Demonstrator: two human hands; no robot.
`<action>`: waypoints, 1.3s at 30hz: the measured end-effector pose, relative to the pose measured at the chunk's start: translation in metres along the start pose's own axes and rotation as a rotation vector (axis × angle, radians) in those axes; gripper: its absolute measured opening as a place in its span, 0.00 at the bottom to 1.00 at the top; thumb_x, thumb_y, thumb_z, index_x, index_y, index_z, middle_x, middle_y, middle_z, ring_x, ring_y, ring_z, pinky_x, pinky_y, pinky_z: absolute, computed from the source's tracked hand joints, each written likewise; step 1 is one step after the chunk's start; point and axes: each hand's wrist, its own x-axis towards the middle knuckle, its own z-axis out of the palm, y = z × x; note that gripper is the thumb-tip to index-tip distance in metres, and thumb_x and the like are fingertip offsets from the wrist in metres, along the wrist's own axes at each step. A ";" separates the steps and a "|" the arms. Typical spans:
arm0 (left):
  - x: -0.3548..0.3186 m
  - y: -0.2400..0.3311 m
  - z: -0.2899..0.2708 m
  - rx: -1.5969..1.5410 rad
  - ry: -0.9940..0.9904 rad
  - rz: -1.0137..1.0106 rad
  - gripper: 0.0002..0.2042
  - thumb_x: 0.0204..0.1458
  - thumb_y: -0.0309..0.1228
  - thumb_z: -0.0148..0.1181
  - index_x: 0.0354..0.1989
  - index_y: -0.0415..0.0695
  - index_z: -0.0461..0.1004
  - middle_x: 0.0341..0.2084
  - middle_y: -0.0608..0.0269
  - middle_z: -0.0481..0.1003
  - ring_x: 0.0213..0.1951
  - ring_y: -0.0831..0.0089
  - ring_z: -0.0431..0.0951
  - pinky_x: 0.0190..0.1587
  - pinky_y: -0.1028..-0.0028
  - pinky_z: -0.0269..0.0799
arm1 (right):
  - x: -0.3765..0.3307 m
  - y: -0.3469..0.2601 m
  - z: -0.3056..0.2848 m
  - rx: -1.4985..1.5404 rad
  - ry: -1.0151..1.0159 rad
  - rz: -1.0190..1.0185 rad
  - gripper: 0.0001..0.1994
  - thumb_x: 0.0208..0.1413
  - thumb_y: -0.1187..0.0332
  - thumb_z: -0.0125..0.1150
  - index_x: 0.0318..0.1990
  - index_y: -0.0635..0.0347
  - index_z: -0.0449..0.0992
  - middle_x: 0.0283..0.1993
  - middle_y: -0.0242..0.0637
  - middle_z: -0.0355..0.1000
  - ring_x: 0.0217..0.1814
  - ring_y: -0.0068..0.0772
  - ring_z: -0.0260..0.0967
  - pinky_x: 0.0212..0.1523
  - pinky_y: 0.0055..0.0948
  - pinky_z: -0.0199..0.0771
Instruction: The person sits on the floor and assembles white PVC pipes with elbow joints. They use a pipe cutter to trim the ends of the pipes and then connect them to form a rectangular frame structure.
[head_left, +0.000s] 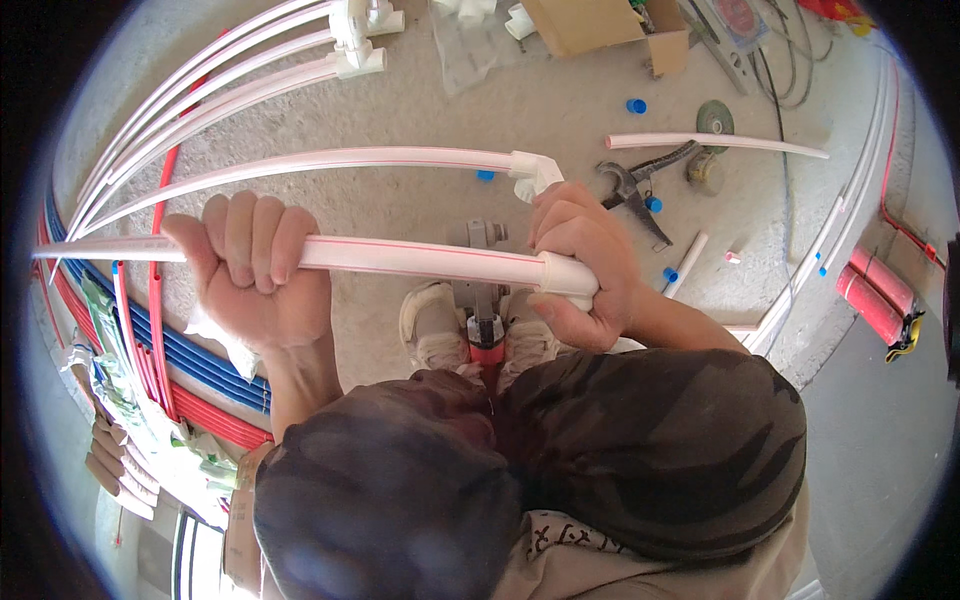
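I hold a long white plastic pipe with a thin red stripe (400, 256) level in front of me. My left hand (255, 265) is closed around its middle. My right hand (580, 260) grips the pipe's right end, where a white fitting (570, 275) sits on it. Below the hands, between my two pale shoes, stands a pipe welding tool with a red handle (486, 330) on the concrete floor. A second white pipe with an elbow fitting (533, 170) lies on the floor just beyond my right hand.
Several white pipes (230, 90) curve across the floor at upper left. Red and blue pipes (190, 375) run along the left. Black pipe cutters (635, 190), blue caps, short pipe offcuts, a cardboard box (590, 25) and a red tool (880, 300) lie around.
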 end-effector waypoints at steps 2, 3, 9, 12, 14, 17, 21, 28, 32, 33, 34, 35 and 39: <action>-0.001 0.002 0.001 0.075 -0.005 0.020 0.24 0.72 0.47 0.47 0.21 0.51 0.59 0.13 0.73 0.56 0.16 0.78 0.55 0.24 0.75 0.58 | -0.002 0.001 0.002 0.015 0.005 -0.005 0.15 0.41 0.66 0.68 0.34 0.61 0.70 0.32 0.42 0.67 0.34 0.48 0.64 0.40 0.45 0.64; -0.002 0.002 0.001 0.091 -0.020 0.022 0.24 0.72 0.47 0.46 0.21 0.51 0.59 0.13 0.73 0.56 0.16 0.78 0.55 0.23 0.75 0.58 | -0.003 0.000 0.003 0.008 0.003 -0.007 0.15 0.41 0.66 0.67 0.34 0.61 0.70 0.31 0.42 0.67 0.34 0.47 0.64 0.40 0.44 0.64; 0.002 0.004 -0.010 0.091 -0.104 -0.041 0.23 0.73 0.47 0.42 0.24 0.51 0.59 0.14 0.72 0.58 0.17 0.78 0.57 0.25 0.73 0.63 | -0.002 -0.003 0.005 -0.004 -0.018 -0.004 0.14 0.42 0.66 0.67 0.33 0.62 0.70 0.30 0.41 0.67 0.33 0.44 0.64 0.40 0.43 0.63; 0.004 0.004 -0.015 0.063 -0.132 -0.068 0.23 0.74 0.47 0.41 0.24 0.51 0.59 0.15 0.72 0.58 0.18 0.78 0.57 0.27 0.73 0.63 | -0.004 -0.002 0.007 -0.007 -0.015 -0.006 0.15 0.44 0.65 0.67 0.34 0.63 0.70 0.31 0.40 0.67 0.35 0.43 0.66 0.42 0.44 0.65; 0.005 0.006 -0.016 0.052 -0.121 -0.078 0.22 0.74 0.46 0.41 0.24 0.51 0.59 0.16 0.71 0.58 0.18 0.77 0.57 0.28 0.73 0.63 | -0.003 -0.002 0.005 -0.013 -0.027 -0.006 0.17 0.45 0.62 0.69 0.36 0.64 0.72 0.34 0.41 0.69 0.38 0.44 0.68 0.46 0.44 0.67; 0.007 0.014 -0.019 0.049 -0.080 -0.080 0.22 0.74 0.45 0.40 0.24 0.50 0.59 0.16 0.71 0.58 0.18 0.76 0.57 0.28 0.72 0.62 | 0.008 0.004 -0.010 -0.002 -0.116 0.135 0.22 0.52 0.56 0.67 0.45 0.65 0.74 0.44 0.44 0.73 0.48 0.50 0.70 0.54 0.47 0.68; -0.002 0.015 -0.021 0.067 -0.047 -0.061 0.23 0.75 0.44 0.38 0.24 0.49 0.59 0.16 0.70 0.57 0.19 0.75 0.57 0.29 0.72 0.61 | 0.033 0.055 -0.030 -0.262 -0.125 0.473 0.29 0.63 0.46 0.57 0.59 0.64 0.74 0.55 0.45 0.75 0.60 0.46 0.72 0.62 0.42 0.67; -0.021 0.015 -0.007 0.138 0.006 -0.039 0.20 0.73 0.40 0.44 0.24 0.49 0.59 0.14 0.71 0.56 0.17 0.78 0.56 0.23 0.76 0.60 | 0.047 0.092 0.008 0.238 -0.751 0.893 0.21 0.63 0.54 0.61 0.50 0.66 0.76 0.43 0.40 0.78 0.46 0.31 0.73 0.49 0.31 0.71; -0.036 0.020 0.019 0.183 -0.032 -0.032 0.20 0.73 0.40 0.45 0.24 0.48 0.59 0.14 0.70 0.59 0.14 0.78 0.58 0.21 0.76 0.62 | 0.044 0.073 0.013 0.331 -0.641 0.803 0.18 0.63 0.55 0.61 0.47 0.64 0.77 0.37 0.32 0.76 0.40 0.25 0.69 0.42 0.29 0.69; -0.040 0.026 0.020 0.192 -0.127 -0.053 0.21 0.75 0.44 0.37 0.27 0.48 0.60 0.17 0.68 0.61 0.17 0.76 0.61 0.25 0.73 0.66 | 0.045 0.066 0.013 0.319 -0.618 0.773 0.18 0.63 0.56 0.61 0.46 0.64 0.77 0.37 0.32 0.76 0.40 0.25 0.70 0.42 0.30 0.69; -0.045 0.026 0.025 0.201 -0.142 -0.050 0.21 0.75 0.44 0.37 0.27 0.48 0.60 0.17 0.68 0.61 0.17 0.76 0.61 0.25 0.73 0.66 | 0.045 0.058 0.013 0.306 -0.594 0.743 0.17 0.63 0.57 0.61 0.46 0.64 0.77 0.37 0.32 0.76 0.40 0.25 0.70 0.42 0.30 0.69; -0.049 0.027 0.034 0.211 -0.165 -0.044 0.21 0.75 0.44 0.37 0.27 0.48 0.60 0.17 0.67 0.61 0.17 0.76 0.61 0.26 0.72 0.66 | 0.048 0.050 0.012 0.287 -0.570 0.707 0.17 0.63 0.57 0.62 0.46 0.64 0.78 0.37 0.33 0.76 0.39 0.26 0.70 0.42 0.30 0.70; -0.058 0.024 0.073 0.267 -0.229 -0.036 0.19 0.73 0.39 0.44 0.26 0.47 0.59 0.15 0.67 0.62 0.14 0.77 0.61 0.19 0.75 0.66 | 0.061 0.014 -0.004 0.210 -0.485 0.625 0.16 0.59 0.60 0.68 0.47 0.64 0.77 0.38 0.33 0.77 0.38 0.25 0.71 0.40 0.30 0.70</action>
